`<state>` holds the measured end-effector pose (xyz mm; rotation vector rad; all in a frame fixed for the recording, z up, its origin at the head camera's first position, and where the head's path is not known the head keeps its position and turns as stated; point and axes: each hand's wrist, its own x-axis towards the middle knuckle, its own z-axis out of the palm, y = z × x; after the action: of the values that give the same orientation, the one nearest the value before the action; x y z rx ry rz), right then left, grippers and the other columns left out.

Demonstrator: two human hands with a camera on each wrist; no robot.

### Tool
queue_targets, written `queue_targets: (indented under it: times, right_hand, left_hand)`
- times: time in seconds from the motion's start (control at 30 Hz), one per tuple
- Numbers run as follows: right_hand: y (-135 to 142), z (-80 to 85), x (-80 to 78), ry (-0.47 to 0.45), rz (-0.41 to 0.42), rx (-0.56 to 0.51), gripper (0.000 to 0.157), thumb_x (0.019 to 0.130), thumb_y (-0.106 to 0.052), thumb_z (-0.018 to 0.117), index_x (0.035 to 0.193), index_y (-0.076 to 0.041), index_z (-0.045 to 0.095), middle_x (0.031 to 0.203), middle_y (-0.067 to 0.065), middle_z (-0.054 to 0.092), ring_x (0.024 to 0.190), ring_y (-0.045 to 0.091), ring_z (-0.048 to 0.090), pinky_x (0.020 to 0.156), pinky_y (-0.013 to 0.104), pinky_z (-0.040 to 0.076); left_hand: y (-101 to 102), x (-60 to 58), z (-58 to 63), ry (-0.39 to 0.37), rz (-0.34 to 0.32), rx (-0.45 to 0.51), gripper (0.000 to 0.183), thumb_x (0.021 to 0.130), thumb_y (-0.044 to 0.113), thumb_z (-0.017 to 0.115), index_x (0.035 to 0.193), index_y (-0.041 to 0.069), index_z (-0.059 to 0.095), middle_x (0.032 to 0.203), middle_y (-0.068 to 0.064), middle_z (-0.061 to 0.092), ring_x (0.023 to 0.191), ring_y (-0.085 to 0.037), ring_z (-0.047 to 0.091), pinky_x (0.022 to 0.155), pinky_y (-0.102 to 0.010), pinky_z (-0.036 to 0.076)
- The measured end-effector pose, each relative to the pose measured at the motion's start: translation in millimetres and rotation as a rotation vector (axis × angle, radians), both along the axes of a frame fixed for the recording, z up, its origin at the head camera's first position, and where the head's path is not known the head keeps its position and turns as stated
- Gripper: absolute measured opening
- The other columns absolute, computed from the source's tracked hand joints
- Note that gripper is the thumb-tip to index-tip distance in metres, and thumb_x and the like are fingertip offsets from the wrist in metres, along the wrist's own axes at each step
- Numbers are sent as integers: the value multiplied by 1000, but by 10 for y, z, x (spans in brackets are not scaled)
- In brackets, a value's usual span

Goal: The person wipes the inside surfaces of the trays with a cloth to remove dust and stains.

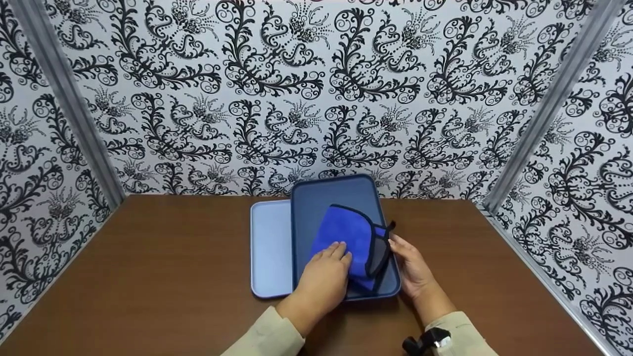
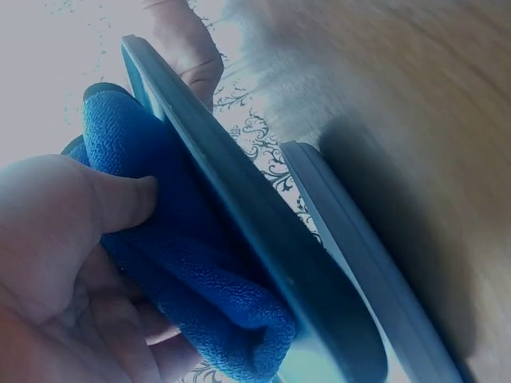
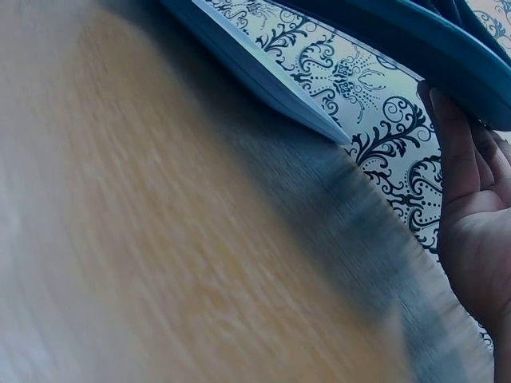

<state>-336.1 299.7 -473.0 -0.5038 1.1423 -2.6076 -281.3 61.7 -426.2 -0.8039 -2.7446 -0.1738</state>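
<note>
A folded blue cloth (image 1: pixel 346 232) with black edging and a small loop lies across a dark blue tray (image 1: pixel 336 190) in the head view. My left hand (image 1: pixel 324 277) grips the cloth's near left side; the left wrist view shows the thumb (image 2: pixel 128 203) on top and the fingers curled beneath. My right hand (image 1: pixel 415 272) holds the tray by its right edge, with its fingers against the underside in the right wrist view. The dark tray is raised, a gap showing between it and the light blue tray (image 1: pixel 271 247), which it partly covers in the head view.
The brown wooden table (image 1: pixel 173 257) spreads around the trays. Behind it stands a patterned black-and-white wall (image 1: pixel 277 113), with similar side panels and grey metal posts (image 1: pixel 74 109) at the corners. A black strap device (image 1: pixel 428 341) sits on the right wrist.
</note>
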Motion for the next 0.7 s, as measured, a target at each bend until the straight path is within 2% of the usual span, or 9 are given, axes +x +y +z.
queue_targets:
  times: [0.1,0.27,0.37,0.5,0.7]
  right_hand:
    - [4,4,2,-7,-7,16,44,112,-5,27,127,-10,68,106,4,79,95,12,76,85,25,61]
    - [3,0,0,-78,-124,119,31,111,-8,36,120,-15,66,100,0,79,88,10,75,81,24,61]
    - [7,-5,-7,-79,-135,126,33,111,-8,36,114,-16,68,95,-1,79,84,10,75,77,23,61]
    - [28,-9,-16,-41,-76,90,39,111,-6,33,113,-13,72,95,1,80,84,11,76,76,24,62]
    - [54,2,-11,-80,-137,133,36,111,-8,36,115,-16,70,92,-1,79,81,9,75,74,23,62]
  left_hand:
    - [3,-2,15,15,-56,-51,40,104,10,55,144,14,63,155,-2,57,146,-17,52,116,-37,47]
    - [-8,2,56,42,-117,-124,41,105,10,53,143,23,65,153,6,58,144,-11,52,116,-35,48]
    - [-28,-5,71,78,-112,-167,38,105,12,54,139,25,68,150,7,60,141,-10,55,114,-35,49]
    - [-67,-18,76,152,-95,-215,36,103,13,57,133,27,72,144,9,65,137,-9,59,112,-32,50]
    - [-125,-33,68,251,-65,-237,35,100,13,58,126,27,76,139,10,68,132,-9,62,108,-30,51]
